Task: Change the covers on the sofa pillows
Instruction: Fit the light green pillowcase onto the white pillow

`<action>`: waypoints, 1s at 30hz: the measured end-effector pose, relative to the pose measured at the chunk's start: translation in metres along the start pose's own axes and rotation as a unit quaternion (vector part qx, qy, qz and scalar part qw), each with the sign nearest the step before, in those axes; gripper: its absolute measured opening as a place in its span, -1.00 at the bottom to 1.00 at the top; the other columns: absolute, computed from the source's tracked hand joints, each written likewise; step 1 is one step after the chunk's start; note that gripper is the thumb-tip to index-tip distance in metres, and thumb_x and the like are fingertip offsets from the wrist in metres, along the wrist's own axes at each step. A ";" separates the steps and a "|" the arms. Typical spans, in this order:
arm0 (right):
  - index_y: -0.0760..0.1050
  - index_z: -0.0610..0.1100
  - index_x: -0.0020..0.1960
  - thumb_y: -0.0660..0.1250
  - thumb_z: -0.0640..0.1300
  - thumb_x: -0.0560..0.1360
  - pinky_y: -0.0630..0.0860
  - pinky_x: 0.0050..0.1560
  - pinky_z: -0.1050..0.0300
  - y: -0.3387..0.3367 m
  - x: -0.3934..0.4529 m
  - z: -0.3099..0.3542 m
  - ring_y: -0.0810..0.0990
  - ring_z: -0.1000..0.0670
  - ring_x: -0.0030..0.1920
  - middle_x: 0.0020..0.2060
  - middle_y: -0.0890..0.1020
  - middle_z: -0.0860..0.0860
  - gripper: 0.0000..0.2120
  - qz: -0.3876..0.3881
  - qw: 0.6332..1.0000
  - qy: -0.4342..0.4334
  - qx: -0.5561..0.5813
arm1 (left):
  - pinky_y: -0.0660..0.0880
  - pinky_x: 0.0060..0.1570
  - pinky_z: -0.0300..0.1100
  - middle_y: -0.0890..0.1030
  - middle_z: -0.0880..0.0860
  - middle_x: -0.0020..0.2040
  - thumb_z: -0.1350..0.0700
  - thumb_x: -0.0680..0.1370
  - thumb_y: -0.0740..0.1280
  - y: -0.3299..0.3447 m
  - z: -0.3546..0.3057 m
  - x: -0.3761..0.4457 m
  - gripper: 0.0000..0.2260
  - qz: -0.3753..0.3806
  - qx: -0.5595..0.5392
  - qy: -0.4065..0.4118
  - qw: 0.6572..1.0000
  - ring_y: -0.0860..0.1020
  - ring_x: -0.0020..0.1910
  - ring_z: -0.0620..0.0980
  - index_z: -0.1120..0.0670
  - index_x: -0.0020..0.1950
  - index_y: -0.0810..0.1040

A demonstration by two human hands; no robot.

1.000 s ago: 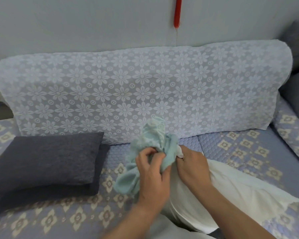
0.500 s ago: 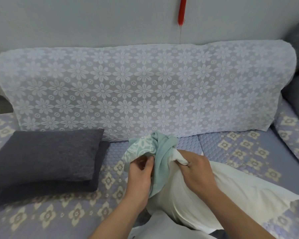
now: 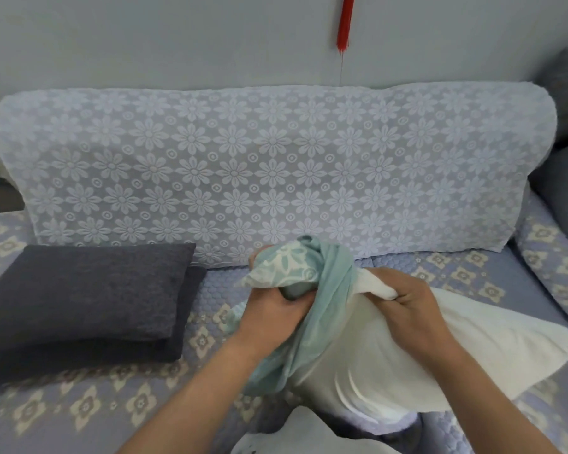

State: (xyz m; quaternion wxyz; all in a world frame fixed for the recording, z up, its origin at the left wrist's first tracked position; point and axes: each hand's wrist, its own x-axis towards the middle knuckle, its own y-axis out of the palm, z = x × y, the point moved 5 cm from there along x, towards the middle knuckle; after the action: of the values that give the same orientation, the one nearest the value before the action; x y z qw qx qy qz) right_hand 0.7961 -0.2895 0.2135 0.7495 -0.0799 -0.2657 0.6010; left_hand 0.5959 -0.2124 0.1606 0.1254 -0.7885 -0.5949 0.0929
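A bare white pillow (image 3: 473,352) lies on the sofa seat at centre right. My right hand (image 3: 407,309) pinches its near-left corner. A teal cover with a pale flower print (image 3: 295,267) is bunched over that corner, and a plain teal band of it hangs down past the pillow. My left hand (image 3: 269,316) grips the bunched cover from below. A dark grey covered pillow (image 3: 82,296) lies flat at the left of the seat.
The sofa back (image 3: 276,165) wears a white lace flower throw. The seat (image 3: 466,276) has a quilted lilac cover with beige flowers. Dark grey cushions (image 3: 564,178) stand at the right edge. A red tassel (image 3: 344,21) hangs on the wall. White cloth (image 3: 295,434) lies at the bottom.
The bunched teal cover has come down and spread over the pillow's corner. My left hand has turned under the cloth. My right hand keeps its hold on the corner.
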 end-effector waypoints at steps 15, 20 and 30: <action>0.64 0.19 -0.11 0.41 -0.26 0.53 0.34 -0.21 0.36 -0.013 -0.005 -0.014 0.47 0.20 -0.29 -0.32 0.50 0.17 -0.69 0.077 0.996 0.043 -0.007 | 0.56 0.18 0.08 0.70 -0.08 -0.01 -0.21 0.60 0.29 0.000 -0.036 -0.003 -0.77 -0.011 -0.106 -0.050 0.993 0.66 0.03 -0.10 -0.12 0.08 0.63; 0.61 0.27 -0.13 0.40 -0.25 0.55 0.34 -0.17 0.37 0.000 -0.003 -0.005 0.51 0.22 -0.25 -0.29 0.53 0.23 -0.63 0.117 0.992 0.039 -0.010 | 0.39 -0.16 0.04 0.44 0.11 -0.32 -0.34 0.48 0.37 -0.020 -0.043 0.026 -0.49 -0.052 -0.210 -0.068 0.974 0.38 -0.29 0.05 0.09 -0.30 0.42; 0.68 0.10 -0.01 0.38 -0.19 0.53 0.38 -0.17 0.28 -0.006 -0.006 -0.016 0.53 0.17 -0.23 -0.27 0.55 0.15 -0.79 0.096 0.994 0.054 0.008 | 0.54 0.11 -0.03 0.65 -0.19 -0.03 -0.26 0.29 0.50 0.002 -0.009 0.006 -0.57 0.089 -0.021 -0.055 0.994 0.62 -0.04 -0.18 -0.25 0.07 0.45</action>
State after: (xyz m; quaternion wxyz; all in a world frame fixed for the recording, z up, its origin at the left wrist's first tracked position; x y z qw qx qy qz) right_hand 0.8085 -0.2932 0.2008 0.7024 -0.1313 -0.2112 0.6670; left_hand 0.6020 -0.2082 0.1684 0.0669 -0.8346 -0.5299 0.1345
